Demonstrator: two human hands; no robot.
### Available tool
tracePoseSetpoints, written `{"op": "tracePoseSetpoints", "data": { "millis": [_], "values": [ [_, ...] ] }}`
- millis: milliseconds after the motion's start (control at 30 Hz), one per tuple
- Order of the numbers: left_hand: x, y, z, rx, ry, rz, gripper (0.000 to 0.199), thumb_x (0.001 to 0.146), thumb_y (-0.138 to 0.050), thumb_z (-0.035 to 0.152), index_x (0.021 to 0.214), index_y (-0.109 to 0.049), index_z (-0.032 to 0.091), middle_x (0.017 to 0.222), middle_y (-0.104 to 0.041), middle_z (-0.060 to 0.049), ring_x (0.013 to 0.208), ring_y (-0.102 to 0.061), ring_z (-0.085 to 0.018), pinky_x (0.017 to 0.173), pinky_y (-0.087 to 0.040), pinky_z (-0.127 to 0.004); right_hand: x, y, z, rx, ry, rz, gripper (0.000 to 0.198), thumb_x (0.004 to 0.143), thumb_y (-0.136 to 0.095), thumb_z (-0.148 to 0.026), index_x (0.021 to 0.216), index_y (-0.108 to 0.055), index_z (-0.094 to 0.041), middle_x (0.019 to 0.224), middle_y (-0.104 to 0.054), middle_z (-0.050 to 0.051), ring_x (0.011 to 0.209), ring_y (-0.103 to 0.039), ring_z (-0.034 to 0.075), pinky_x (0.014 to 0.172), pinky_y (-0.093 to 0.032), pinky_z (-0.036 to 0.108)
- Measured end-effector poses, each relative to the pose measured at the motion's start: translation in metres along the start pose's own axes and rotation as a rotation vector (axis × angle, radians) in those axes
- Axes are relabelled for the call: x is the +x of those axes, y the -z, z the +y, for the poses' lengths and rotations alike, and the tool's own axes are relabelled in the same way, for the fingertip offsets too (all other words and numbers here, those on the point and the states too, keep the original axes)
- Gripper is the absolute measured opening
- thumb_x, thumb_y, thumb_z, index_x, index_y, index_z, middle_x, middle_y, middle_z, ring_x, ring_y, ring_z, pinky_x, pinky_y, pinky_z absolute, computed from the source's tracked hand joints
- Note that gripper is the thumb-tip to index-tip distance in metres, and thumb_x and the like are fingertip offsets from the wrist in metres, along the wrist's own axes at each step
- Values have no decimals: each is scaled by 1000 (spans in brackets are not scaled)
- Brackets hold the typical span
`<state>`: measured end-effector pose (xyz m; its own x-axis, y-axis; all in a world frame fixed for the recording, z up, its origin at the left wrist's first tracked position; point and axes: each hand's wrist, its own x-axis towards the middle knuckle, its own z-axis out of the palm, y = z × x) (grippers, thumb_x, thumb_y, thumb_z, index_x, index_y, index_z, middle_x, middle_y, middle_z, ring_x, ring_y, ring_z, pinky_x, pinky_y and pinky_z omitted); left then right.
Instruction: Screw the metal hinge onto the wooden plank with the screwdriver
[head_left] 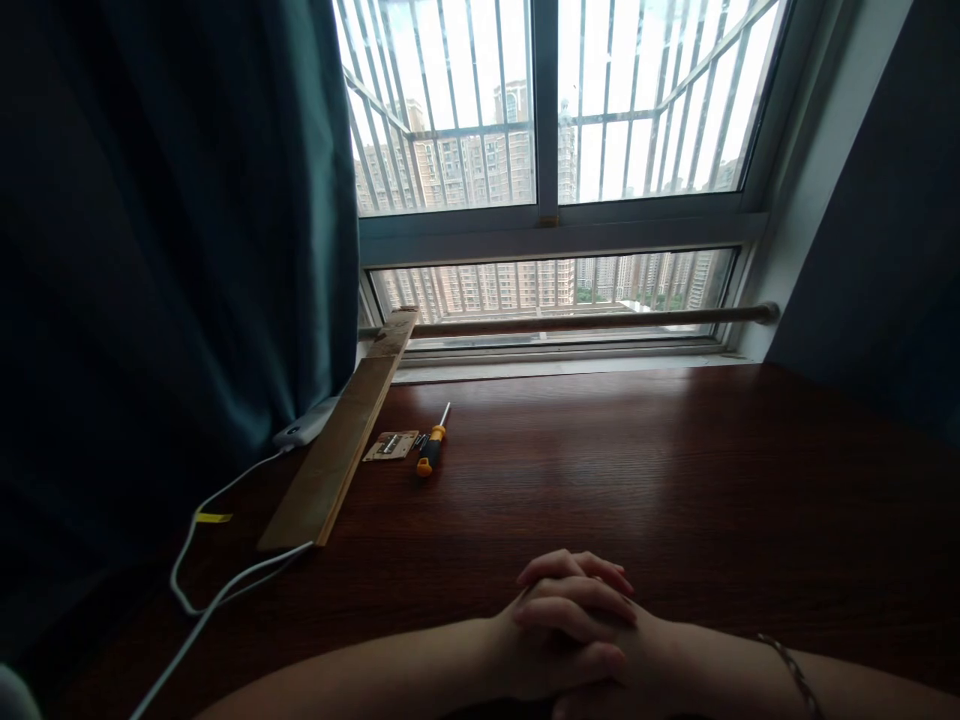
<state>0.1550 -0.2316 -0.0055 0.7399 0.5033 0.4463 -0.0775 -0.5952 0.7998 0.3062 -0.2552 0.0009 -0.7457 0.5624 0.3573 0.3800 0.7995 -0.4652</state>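
My left hand and my right hand are clasped together at the front edge of view, their fingers interlaced over the wooden tabletop. Both are closed on each other, and no object shows in either. Some fingertips are hidden in the clasp. Farther off to the left lies a screwdriver with a yellow and black handle, its shaft pointing toward the window. Beside it is a small beige card with small dark and metallic pieces on it. A bracelet circles my right wrist.
A long wooden board lies at the left, its far end by the window rail. A white power strip sits beside it, and a white cable loops toward me. A dark blue curtain hangs left of the barred window.
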Motion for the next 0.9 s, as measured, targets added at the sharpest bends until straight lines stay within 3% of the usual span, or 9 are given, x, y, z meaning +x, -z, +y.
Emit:
{"op": "tracePoseSetpoints", "data": {
  "millis": [367,900],
  "values": [
    [1,0,-4,111,-52,-55,31,79,-49,46,106,-57,32,101,-64,0,109,-52,-18,99,-41,-33,0,1,-3,-24,-25,17,60,74,-59,-54,128,-40,-34,131,-43,2,121,-36,21,100,-33,39],
    [-3,0,-11,166,18,-68,36,77,-48,52,105,-58,30,107,-61,-2,109,-52,-20,96,-42,-33,0,-2,-1,-10,-23,4,66,71,-61,-56,129,-39,-36,130,-42,2,119,-38,24,100,-34,43]
  ]
}}
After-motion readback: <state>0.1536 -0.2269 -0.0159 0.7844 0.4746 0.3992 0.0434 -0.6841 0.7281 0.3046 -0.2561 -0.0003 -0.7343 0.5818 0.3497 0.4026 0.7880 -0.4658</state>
